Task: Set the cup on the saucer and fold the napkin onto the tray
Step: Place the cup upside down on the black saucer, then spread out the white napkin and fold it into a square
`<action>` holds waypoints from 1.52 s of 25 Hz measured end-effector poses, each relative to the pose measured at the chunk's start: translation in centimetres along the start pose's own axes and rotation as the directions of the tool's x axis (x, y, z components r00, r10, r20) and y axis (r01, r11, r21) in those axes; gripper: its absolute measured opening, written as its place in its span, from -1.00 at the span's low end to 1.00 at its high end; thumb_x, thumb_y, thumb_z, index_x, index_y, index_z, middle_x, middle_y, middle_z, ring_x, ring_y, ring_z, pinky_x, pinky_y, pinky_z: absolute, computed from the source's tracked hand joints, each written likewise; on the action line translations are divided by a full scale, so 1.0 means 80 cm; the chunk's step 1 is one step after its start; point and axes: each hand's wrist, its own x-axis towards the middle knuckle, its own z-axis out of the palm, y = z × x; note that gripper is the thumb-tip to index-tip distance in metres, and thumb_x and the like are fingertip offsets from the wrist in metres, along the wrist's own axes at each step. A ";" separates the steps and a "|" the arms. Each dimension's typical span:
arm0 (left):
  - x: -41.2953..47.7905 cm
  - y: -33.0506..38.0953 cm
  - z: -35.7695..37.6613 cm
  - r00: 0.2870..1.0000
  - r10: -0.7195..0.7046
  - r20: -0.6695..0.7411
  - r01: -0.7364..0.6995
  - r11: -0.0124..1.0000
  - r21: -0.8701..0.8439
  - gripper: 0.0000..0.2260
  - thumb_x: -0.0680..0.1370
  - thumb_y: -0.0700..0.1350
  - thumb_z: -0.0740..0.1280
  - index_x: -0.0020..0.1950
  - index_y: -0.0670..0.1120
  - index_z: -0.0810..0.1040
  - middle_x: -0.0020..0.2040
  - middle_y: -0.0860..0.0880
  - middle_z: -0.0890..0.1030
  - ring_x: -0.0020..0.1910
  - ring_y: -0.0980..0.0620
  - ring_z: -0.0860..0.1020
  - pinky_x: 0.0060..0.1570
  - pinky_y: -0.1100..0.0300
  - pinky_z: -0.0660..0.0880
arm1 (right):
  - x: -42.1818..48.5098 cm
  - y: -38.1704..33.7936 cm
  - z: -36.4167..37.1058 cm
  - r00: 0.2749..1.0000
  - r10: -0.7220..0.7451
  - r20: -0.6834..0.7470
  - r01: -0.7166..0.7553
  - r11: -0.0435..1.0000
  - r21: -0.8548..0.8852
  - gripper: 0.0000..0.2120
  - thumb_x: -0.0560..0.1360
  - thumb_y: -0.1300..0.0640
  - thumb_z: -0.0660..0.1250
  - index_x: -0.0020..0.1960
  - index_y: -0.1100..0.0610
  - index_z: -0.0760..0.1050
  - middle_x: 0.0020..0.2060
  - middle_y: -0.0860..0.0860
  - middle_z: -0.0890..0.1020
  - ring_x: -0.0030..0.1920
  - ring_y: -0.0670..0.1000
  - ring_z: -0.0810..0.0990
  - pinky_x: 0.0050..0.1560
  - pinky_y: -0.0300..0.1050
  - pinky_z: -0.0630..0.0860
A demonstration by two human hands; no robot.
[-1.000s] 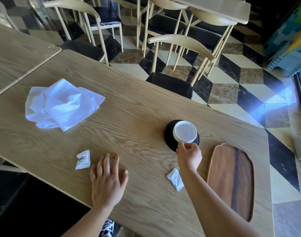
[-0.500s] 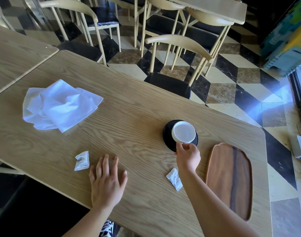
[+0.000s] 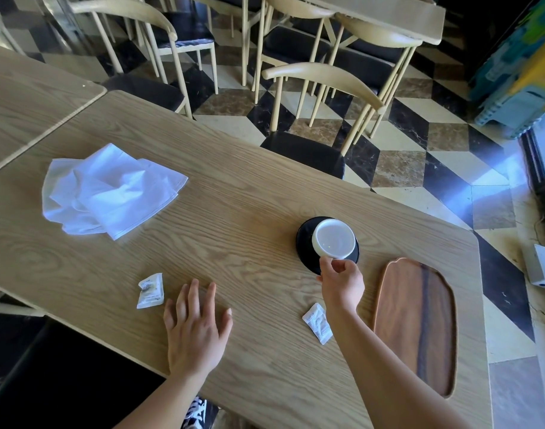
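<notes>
A white cup (image 3: pixel 334 239) stands on a black saucer (image 3: pixel 304 243) at the right of the wooden table. My right hand (image 3: pixel 342 281) pinches the cup's near rim with thumb and fingers. A rumpled white napkin (image 3: pixel 107 191) lies at the table's far left, apart from both hands. A dark wooden tray (image 3: pixel 418 323) lies to the right of my right forearm, with nothing on it. My left hand (image 3: pixel 195 328) rests flat on the table near the front edge, fingers spread, holding nothing.
Two small white sachets lie on the table: one sachet (image 3: pixel 150 291) left of my left hand, the other sachet (image 3: pixel 317 322) beside my right wrist. A chair (image 3: pixel 314 88) stands across the table, and a second table (image 3: pixel 33 97) adjoins at the far left.
The view has shifted slightly. My right hand stays at the cup's near rim on the saucer; my left hand has not moved.
</notes>
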 end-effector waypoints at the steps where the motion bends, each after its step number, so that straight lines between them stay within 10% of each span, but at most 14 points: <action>1: 0.000 0.000 0.000 1.000 0.002 0.003 -0.002 1.000 -0.002 -0.41 0.53 0.26 0.10 0.48 -0.01 0.30 0.49 -0.16 0.29 0.47 -0.19 0.25 0.43 -0.23 0.11 | 0.000 0.001 -0.002 1.000 -0.011 -0.006 0.011 1.000 -0.005 -0.84 0.40 -0.05 0.38 -0.23 -0.01 0.45 -0.32 -0.07 0.64 -0.22 0.06 0.69 -0.11 -0.02 0.56; 10: 0.009 -0.002 -0.052 0.999 0.044 0.033 -0.042 0.997 -0.060 -0.58 0.49 0.14 0.20 0.24 -0.05 0.53 0.25 -0.14 0.54 0.24 -0.20 0.51 0.17 -0.15 0.46 | -0.011 -0.032 0.010 0.948 -0.281 0.152 0.303 0.940 -0.154 -0.92 0.47 0.10 0.40 -0.11 0.04 0.50 -0.28 -0.10 0.62 -0.20 -0.01 0.59 -0.15 -0.08 0.49; 18: 0.060 -0.077 -0.113 0.991 -0.024 -0.129 0.002 0.985 -0.170 -0.68 0.34 -0.14 0.49 0.07 -0.05 0.58 -0.09 -0.04 0.59 -0.14 -0.15 0.58 -0.15 -0.03 0.51 | -0.070 -0.109 0.133 0.732 -0.444 0.517 0.560 0.824 -0.086 -0.99 0.45 0.17 0.38 -0.13 0.10 0.55 -0.25 -0.05 0.63 -0.22 -0.02 0.57 -0.21 -0.18 0.48; 28: 0.180 -0.194 -0.114 0.964 -0.262 0.036 0.264 0.945 -0.191 -0.46 0.53 -0.06 0.30 0.48 -0.12 0.28 0.38 -0.20 0.41 0.28 -0.23 0.43 0.22 -0.08 0.42 | -0.089 -0.171 0.328 0.654 -0.307 0.692 0.608 0.757 -0.239 -0.74 0.50 0.17 0.30 0.16 0.20 0.53 0.07 0.13 0.65 0.08 0.21 0.59 -0.10 -0.10 0.39; 33: 0.209 -0.194 -0.105 0.907 -0.410 -0.095 0.344 0.853 -0.392 -0.62 0.53 -0.08 0.37 0.30 -0.19 0.49 0.12 -0.16 0.60 0.16 -0.21 0.53 0.12 -0.09 0.48 | -0.082 -0.177 0.394 0.670 -0.262 0.694 0.610 0.728 -0.315 -0.68 0.52 0.07 0.33 0.19 0.24 0.47 0.20 0.19 0.54 0.10 0.22 0.56 -0.13 -0.10 0.32; 38: 0.225 -0.186 -0.113 0.770 -0.598 -0.220 0.307 0.650 -0.695 -0.92 0.46 -0.31 0.39 -0.14 -0.17 0.66 -0.25 -0.17 0.69 -0.23 -0.18 0.66 -0.20 -0.13 0.58 | -0.085 -0.185 0.414 0.700 -0.322 0.638 0.595 0.756 -0.272 -0.85 0.50 0.17 0.30 -0.20 0.23 0.49 -0.31 0.13 0.59 -0.19 0.23 0.51 -0.27 -0.03 0.31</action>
